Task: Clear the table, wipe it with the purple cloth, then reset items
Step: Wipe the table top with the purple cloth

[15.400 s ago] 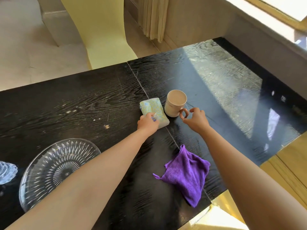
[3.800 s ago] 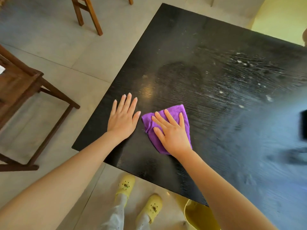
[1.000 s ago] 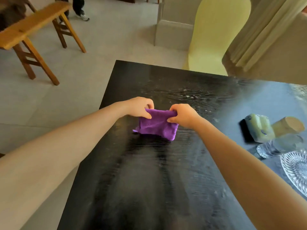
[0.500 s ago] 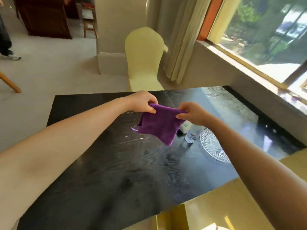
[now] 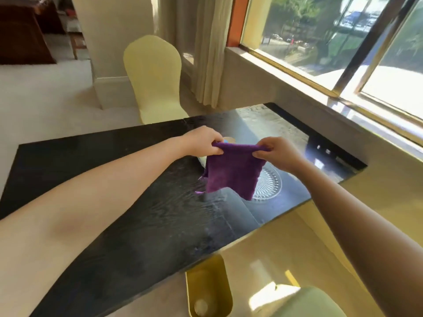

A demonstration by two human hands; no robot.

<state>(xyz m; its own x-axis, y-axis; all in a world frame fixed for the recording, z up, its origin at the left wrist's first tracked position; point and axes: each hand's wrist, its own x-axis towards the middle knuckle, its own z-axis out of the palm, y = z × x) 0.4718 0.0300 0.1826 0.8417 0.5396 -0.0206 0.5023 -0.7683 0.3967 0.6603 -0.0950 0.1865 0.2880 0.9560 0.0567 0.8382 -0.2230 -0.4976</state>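
Note:
The purple cloth point(image 5: 233, 172) hangs in the air above the black table point(image 5: 114, 213), stretched between both hands. My left hand point(image 5: 203, 143) pinches its upper left corner and my right hand point(image 5: 277, 154) pinches its upper right corner. Behind the cloth a clear glass plate point(image 5: 267, 186) lies on the table, partly hidden. A small piece of the cup or tissue pack shows just above the cloth's top edge; I cannot tell which.
A pale yellow chair point(image 5: 155, 81) stands at the table's far edge. Another yellow chair point(image 5: 306, 303) and a yellow bin point(image 5: 208, 291) are near me by the front edge. A window sill point(image 5: 320, 92) runs along the right.
The cloth has been lifted off the table and spread wider between my hands. My view has swung right and up toward the window.

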